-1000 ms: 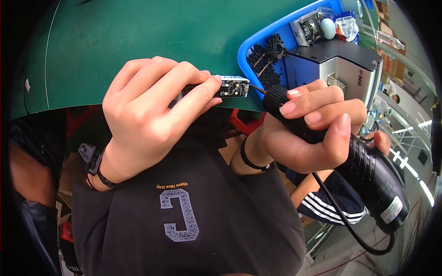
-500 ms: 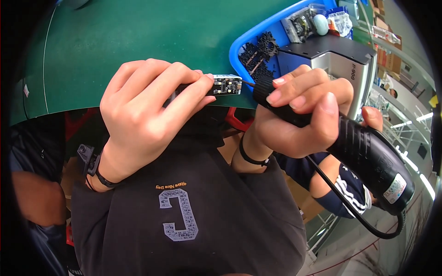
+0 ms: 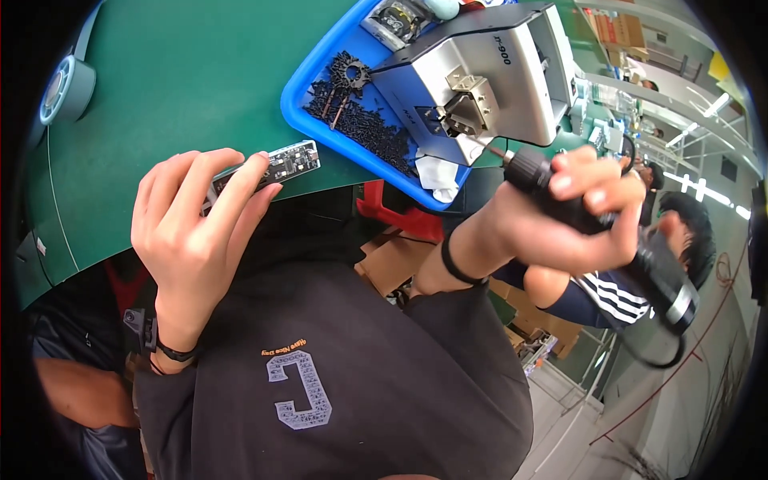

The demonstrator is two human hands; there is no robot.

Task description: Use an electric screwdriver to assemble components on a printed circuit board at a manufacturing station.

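Note:
My left hand (image 3: pixel 192 200) grips a small circuit board in a slim housing (image 3: pixel 290 164) at the green table's near edge; its black face with tiny components shows, and the fingers cover its other end. In my right hand (image 3: pixel 580 212) is a black electric screwdriver (image 3: pixel 536 172), its thin bit pointing up and left. The bit's tip lies close to the front opening of a silver and black screw feeder (image 3: pixel 472 108); whether they touch I cannot tell. The screwdriver's rear is smeared by motion.
The feeder stands in a blue tray (image 3: pixel 296 100) with many small black pieces (image 3: pixel 360 128), bagged parts (image 3: pixel 396 24) and a crumpled white tissue (image 3: pixel 437 174). A grey-blue tape roll (image 3: pixel 68 90) is on the green table (image 3: pixel 184 72) at left. A red stool (image 3: pixel 392 212) shows below the tray.
The screwdriver has left the end of the circuit board and moved right to the feeder. My left hand has shifted left with the board. The view has turned to the right.

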